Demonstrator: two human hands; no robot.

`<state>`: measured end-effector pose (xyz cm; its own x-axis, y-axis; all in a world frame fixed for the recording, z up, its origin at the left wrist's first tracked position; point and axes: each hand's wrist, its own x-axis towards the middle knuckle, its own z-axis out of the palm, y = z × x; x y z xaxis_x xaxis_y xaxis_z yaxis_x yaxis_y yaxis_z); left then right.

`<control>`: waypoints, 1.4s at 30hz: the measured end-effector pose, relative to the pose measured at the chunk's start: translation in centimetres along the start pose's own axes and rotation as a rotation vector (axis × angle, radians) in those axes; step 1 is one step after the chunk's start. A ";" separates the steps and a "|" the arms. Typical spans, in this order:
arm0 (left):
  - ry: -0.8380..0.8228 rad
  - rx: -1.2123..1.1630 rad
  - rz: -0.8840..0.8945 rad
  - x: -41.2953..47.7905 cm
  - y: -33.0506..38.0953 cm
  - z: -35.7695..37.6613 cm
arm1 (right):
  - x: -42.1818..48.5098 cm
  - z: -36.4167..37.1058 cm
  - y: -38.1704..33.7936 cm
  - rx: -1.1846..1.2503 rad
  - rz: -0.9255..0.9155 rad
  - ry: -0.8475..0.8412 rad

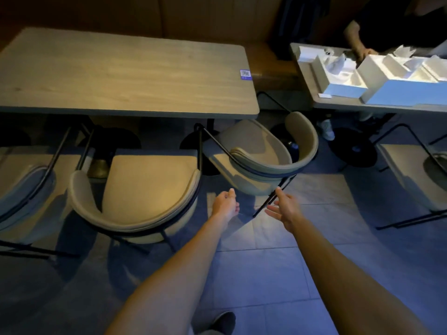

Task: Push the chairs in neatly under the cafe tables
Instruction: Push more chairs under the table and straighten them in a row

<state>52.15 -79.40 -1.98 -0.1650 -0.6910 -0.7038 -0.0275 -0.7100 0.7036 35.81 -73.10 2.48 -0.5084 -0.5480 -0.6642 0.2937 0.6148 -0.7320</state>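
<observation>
A long wooden cafe table [125, 76] fills the upper left. In front of it stand beige tub chairs on black metal legs. The middle chair [147, 187] sits square to the table, its seat front at the table's edge. The chair to its right [261, 153] is turned at an angle by the table's right corner, its back curving toward me. My left hand [225, 204] and my right hand [285, 209] are stretched out just short of that angled chair's back, fingers apart, holding nothing and touching nothing.
A third chair [24, 189] stands at the far left and another [416, 175] at the right. A second table [314, 93] at the upper right carries white boxes [377, 76]; another person's hand [362, 53] rests there. A padded bench [271, 66] runs behind. Tiled floor [266, 274] lies around me.
</observation>
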 end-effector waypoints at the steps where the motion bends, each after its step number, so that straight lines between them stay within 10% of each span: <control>1: -0.003 0.001 -0.009 0.4 0.0 1.5 | 0.7 -1.1 -0.6 0.001 -0.002 0.008; 19: 0.262 0.089 -0.197 14.9 2.1 22.7 | 18.7 -12.9 -10.2 -0.084 0.056 0.029; 42: 0.650 -0.626 -0.224 20.5 1.7 32.7 | 40.4 -14.6 -13.1 -0.267 0.189 -0.247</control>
<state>16.48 -90.33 -11.98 0.3702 -0.3348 -0.8665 0.5762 -0.6489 0.4969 -0.39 -95.01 -12.55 -0.2466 -0.5106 -0.8237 0.1260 0.8258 -0.5497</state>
